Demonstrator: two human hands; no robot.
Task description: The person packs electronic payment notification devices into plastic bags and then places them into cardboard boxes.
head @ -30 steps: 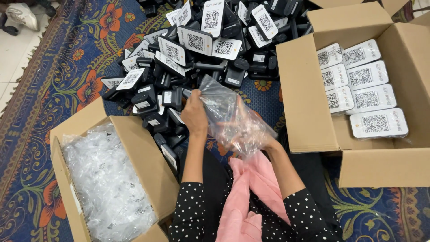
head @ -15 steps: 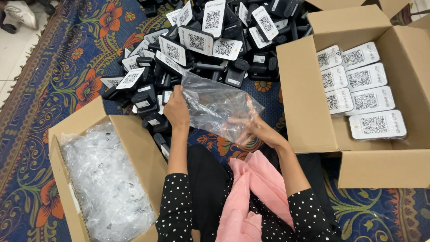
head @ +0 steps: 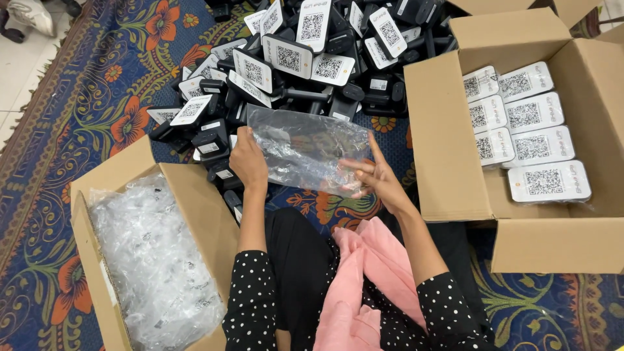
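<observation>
Hands, left (head: 248, 161) and right (head: 376, 177), pinch a clear plastic bag (head: 302, 153) taut; thin film risks tearing against piled black devices (head: 312, 58).

We seem to be on the floor of a home or small back room used as a packing spot. A blue patterned carpet (head: 84, 130) with orange flowers covers the floor, with pale tiles at the upper left edge. A heap of black devices with white code cards (head: 305, 58) fills the upper middle. An open cardboard box (head: 448, 162) at right holds bagged units in rows; another box (head: 195, 214) at lower left is full of clear plastic bags.
</observation>
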